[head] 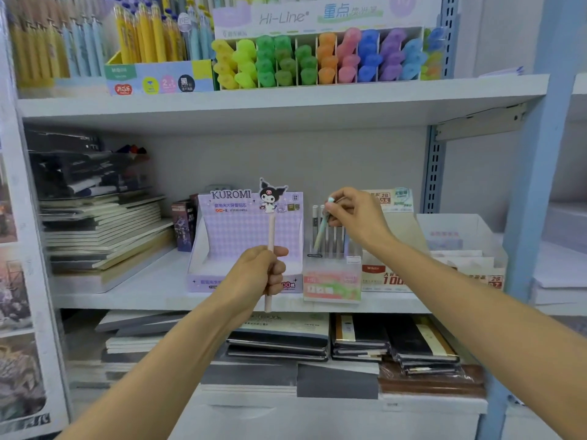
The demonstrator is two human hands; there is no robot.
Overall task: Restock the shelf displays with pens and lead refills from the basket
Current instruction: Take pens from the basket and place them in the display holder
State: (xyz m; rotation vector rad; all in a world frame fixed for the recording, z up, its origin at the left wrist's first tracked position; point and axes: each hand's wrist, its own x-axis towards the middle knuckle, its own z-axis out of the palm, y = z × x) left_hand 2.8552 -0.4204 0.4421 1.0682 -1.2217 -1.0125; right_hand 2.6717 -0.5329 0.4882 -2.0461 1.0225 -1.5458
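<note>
The left hand [257,271], nearest the camera at the end of an outstretched forearm, is wrapping its curled fingers round a pale pink pen [271,230] and holding it upright, with the barrel sticking out above and below the fist; this looks like a spare being parked within reach while the other hand is working. The right hand [359,217] is pinching the cap end of a mint-green pen [320,231] between thumb and fingertips, the other fingers loosely curled. It is angling the pen so that its lower end is pointing down among the grey and white pens standing in the small pink-and-green pen display box [332,284]. Holding it by the top is probably what lets the tip be steered into a free slot without knocking its neighbours. Whether the tip is already sitting in the box cannot be told. That box is standing at the front edge of the middle shelf [222,301], just beside the purple Kuromi box [247,223], whose tray is looking nearly bare and may be waiting for lead refills. A beige lead refill box [386,277] is sitting on the other side. Stacked notebooks [104,236] are filling the left of the shelf, and bright highlighters [317,58] are lining the shelf above. The basket is not showing in this view.
</note>
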